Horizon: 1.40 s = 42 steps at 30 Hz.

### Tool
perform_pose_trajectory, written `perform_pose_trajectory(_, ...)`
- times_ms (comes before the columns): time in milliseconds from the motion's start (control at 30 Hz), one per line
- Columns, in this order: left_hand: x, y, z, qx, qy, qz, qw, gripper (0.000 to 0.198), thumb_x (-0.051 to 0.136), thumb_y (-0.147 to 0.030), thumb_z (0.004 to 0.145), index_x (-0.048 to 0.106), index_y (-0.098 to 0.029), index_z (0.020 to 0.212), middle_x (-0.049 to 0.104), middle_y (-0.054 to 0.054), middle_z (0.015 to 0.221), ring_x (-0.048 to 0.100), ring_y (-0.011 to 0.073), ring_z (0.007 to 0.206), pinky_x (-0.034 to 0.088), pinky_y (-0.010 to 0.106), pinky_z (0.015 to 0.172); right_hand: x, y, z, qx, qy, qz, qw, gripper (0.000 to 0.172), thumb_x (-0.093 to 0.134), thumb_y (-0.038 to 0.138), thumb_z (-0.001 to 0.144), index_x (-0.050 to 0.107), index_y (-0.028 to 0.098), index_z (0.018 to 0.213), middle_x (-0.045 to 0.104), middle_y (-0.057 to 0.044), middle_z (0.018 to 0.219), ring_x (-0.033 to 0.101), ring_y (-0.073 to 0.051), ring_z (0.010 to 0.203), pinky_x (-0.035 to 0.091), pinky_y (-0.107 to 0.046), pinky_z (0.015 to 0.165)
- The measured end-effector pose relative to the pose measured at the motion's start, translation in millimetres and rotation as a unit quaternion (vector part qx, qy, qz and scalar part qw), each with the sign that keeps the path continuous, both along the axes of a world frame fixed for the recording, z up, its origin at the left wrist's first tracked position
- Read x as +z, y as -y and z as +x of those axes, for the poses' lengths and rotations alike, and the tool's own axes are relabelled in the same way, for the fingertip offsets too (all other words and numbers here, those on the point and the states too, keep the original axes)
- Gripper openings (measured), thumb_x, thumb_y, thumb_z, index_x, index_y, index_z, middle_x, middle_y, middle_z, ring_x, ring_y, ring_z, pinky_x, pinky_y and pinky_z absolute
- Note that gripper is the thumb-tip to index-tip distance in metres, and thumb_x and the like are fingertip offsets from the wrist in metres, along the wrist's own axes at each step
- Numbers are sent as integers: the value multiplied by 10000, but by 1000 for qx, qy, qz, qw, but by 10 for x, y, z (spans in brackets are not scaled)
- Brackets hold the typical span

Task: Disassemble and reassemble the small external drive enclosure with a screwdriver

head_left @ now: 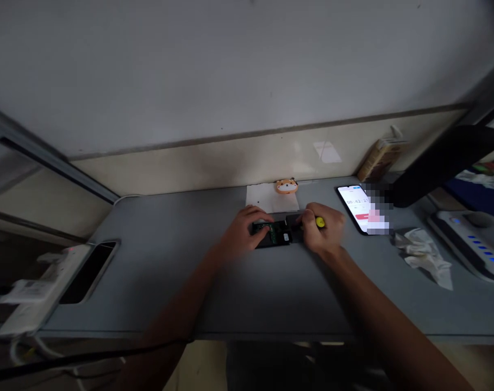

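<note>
A flat black device (273, 239) with an exposed green circuit board lies on the grey desk in front of me. My left hand (249, 228) grips its left side, thumb and fingertips on the board area. At the device's right end is a dark flat piece (294, 228); I cannot tell whether the two are joined. Over that piece my right hand (322, 227) is closed around a tool with a round yellow handle end (320, 222), perhaps a screwdriver. The fist hides its tip.
Behind the device, white paper (267, 198) bears an orange animal-faced case (286, 186). To the right are a lit phone (355, 203), crumpled tissue (424, 252), a carton (379, 159) and a multi-port charger (467, 244). Another phone (89, 271) lies left beside a power strip (38, 293).
</note>
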<state>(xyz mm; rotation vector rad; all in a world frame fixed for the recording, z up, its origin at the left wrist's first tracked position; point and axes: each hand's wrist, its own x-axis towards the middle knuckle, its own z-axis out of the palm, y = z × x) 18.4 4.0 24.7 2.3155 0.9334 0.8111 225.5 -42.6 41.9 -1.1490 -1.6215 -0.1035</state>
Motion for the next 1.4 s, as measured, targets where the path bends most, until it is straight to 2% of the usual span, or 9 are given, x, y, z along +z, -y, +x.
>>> perform_pose_trajectory(100,-29,20,16,-1,-50,14,999,174,601,-177,909,716,-242,1022,709,42,1074,647,226,1082,464,451,1067,-18,-2,2,-6,-3,6,1000,338,449,189,870,453,241,535,483,10,465,466,-138,459,333,-291,502)
perform_pose_trajectory(167,-50,34,25,-10,-80,15,997,231,642,-209,903,705,-254,1122,687,50,1201,619,245,1185,432,459,1111,-23,-6,-9,-7,1,10,1000,334,452,188,873,447,242,543,486,10,470,470,-138,465,333,-290,506)
perform_pose_trajectory(300,-72,50,37,-47,-134,-15,990,626,820,-328,807,579,-292,1384,583,66,1449,527,301,1351,358,481,1187,-13,-9,-35,11,10,15,1000,343,446,176,883,412,244,549,471,18,466,455,-130,456,320,-287,499)
perform_pose_trajectory(367,-72,56,47,-60,-145,-23,987,716,858,-327,777,544,-287,1420,571,71,1476,517,302,1365,342,479,1198,-7,-5,-36,15,12,25,1000,345,440,169,889,406,242,553,463,21,465,446,-126,451,312,-287,494)
perform_pose_trajectory(633,-24,48,55,-44,-152,-39,987,661,835,-319,807,547,-333,1402,597,50,1449,533,297,1347,342,507,1189,-20,-6,-21,-6,11,11,1000,353,430,205,898,424,245,547,476,11,472,464,-135,464,321,-292,498)
perform_pose_trajectory(833,-20,21,8,-66,-161,-32,984,812,892,-289,729,513,-309,1446,574,73,1460,494,318,1386,326,507,1199,-12,9,-16,34,17,25,999,334,456,180,886,434,242,559,463,19,472,437,-132,452,301,-301,493)
perform_pose_trajectory(1033,-43,27,7,-70,-169,-28,983,798,874,-343,752,503,-342,1459,547,64,1486,477,330,1399,309,520,1205,-13,20,-36,26,37,21,999,344,443,198,891,454,240,550,482,8,477,448,-131,458,323,-301,498)
perform_pose_trajectory(1233,-48,30,14,-68,-173,-24,982,776,868,-309,766,505,-332,1452,566,63,1470,492,312,1388,321,508,1198,5,14,-29,15,45,37,998,349,436,168,894,431,238,552,470,16,465,451,-127,451,317,-289,491)
perform_pose_trajectory(1400,-33,39,19,-61,-172,-34,983,767,860,-313,767,512,-350,1450,562,53,1479,475,324,1405,320,522,1202,-21,6,-25,36,33,27,998,325,454,174,880,440,242,563,482,12,483,447,-136,466,314,-299,504)
